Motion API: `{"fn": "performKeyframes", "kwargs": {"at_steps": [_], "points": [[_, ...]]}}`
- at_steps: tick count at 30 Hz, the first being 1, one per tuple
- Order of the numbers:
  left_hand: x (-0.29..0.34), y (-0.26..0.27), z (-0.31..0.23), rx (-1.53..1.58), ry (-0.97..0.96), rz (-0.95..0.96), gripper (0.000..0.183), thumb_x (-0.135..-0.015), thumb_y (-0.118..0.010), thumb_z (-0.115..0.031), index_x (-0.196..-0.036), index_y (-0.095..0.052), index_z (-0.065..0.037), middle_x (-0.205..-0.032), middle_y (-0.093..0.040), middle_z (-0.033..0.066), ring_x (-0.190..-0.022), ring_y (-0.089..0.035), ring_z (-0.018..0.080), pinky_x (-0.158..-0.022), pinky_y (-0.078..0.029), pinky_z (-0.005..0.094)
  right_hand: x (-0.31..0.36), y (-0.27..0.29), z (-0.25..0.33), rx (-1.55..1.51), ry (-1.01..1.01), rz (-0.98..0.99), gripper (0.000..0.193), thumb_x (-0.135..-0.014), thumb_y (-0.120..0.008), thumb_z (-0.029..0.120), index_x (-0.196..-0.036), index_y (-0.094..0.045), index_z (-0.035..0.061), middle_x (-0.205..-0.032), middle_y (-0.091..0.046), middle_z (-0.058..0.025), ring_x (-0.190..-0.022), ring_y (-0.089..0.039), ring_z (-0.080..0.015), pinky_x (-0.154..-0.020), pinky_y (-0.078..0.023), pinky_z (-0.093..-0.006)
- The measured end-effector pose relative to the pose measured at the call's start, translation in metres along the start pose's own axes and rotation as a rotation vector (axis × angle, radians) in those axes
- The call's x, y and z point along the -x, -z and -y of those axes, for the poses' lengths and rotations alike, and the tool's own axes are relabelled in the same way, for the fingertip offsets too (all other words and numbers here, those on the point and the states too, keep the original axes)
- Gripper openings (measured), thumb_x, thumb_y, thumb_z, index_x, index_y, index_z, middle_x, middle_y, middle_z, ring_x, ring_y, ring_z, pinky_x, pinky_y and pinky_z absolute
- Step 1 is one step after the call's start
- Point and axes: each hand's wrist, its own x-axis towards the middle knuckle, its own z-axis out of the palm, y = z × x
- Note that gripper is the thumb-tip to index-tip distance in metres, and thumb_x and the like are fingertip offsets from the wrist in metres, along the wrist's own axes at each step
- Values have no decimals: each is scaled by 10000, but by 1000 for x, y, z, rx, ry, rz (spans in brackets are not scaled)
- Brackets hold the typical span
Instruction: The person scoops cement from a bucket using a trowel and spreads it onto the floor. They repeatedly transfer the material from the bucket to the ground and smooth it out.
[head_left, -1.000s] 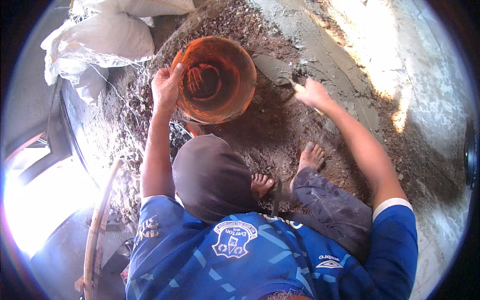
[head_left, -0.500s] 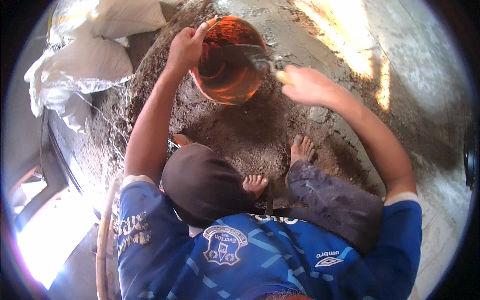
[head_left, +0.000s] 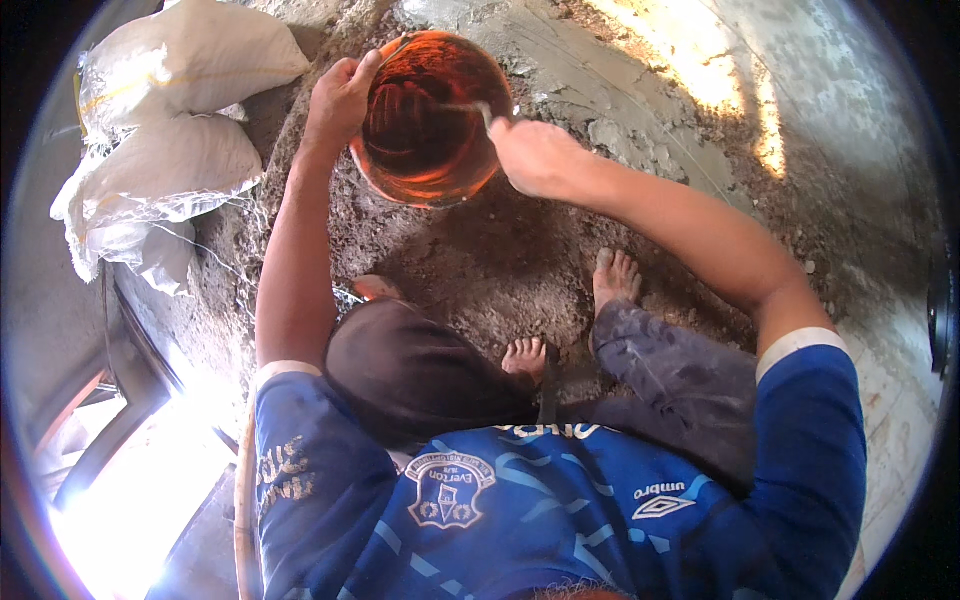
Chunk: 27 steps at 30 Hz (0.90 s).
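Observation:
An orange bucket (head_left: 430,192) is tipped so that its mouth faces me, on rough dirt ahead of my feet. My left hand (head_left: 340,98) is closed on the left side of its rim. In my closed right hand (head_left: 540,157) is a trowel (head_left: 487,113), seen by its bent metal neck. The trowel reaches over the right rim into the bucket, and its blade is blurred and dim. Dark shade inside hides how much the bucket holds. My fingers cover the trowel's handle.
White woven sacks (head_left: 185,60) slump at the left beside a strip of dirt. Smooth grey wet-looking mortar (head_left: 640,120) spreads beyond the bucket to the right. My bare feet (head_left: 615,278) stand on loose soil. A thin pole (head_left: 244,500) lies near my left elbow.
My right hand has moved left, carrying the trowel farther into the bucket. The bucket and my left hand appear slightly farther left, as the whole view has shifted a little.

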Motion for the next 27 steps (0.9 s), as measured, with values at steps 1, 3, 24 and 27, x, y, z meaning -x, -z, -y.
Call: {"fn": "performKeyframes", "kwargs": {"at_steps": [1, 3, 24, 27], "points": [[-2, -2, 5, 16, 2, 1, 502, -903, -561, -483, -867, -634, 12, -720, -621, 97, -688, -560, 158, -654, -460, 320, -7, 1, 0, -34, -41, -96, 338, -854, -468, 76, -1126, -494, -123, -933, -654, -265, -880, -668, -364, -756, -546, -440], [-3, -4, 4, 52, -2, 15, 485, -915, -557, -477, -852, -624, -1, -677, -559, 31, -661, -492, 107, -628, -434, 289, -18, -9, -2, 46, -13, -124, 306, -863, -452, 86, -1087, -518, -112, -922, -658, -260, -861, -671, -367, -742, -548, -442], [-15, 0, 39, 148, -45, 12, 416, -959, -496, -400, -845, -610, -16, -664, -496, 13, -668, -441, 98, -634, -412, 293, -27, -9, 37, -83, 219, 211, 300, -741, -581, 54, -1006, -588, -88, -941, -646, -255, -935, -632, -386, -800, -515, -441], [-10, 0, 40, 133, -33, -22, 438, -955, -494, -414, -829, -600, -8, -655, -499, 28, -663, -455, 113, -640, -418, 306, -26, 25, 10, 17, 303, 323, 290, -737, -556, 55, -994, -581, -76, -907, -647, -247, -913, -641, -361, -790, -517, -428]]}}
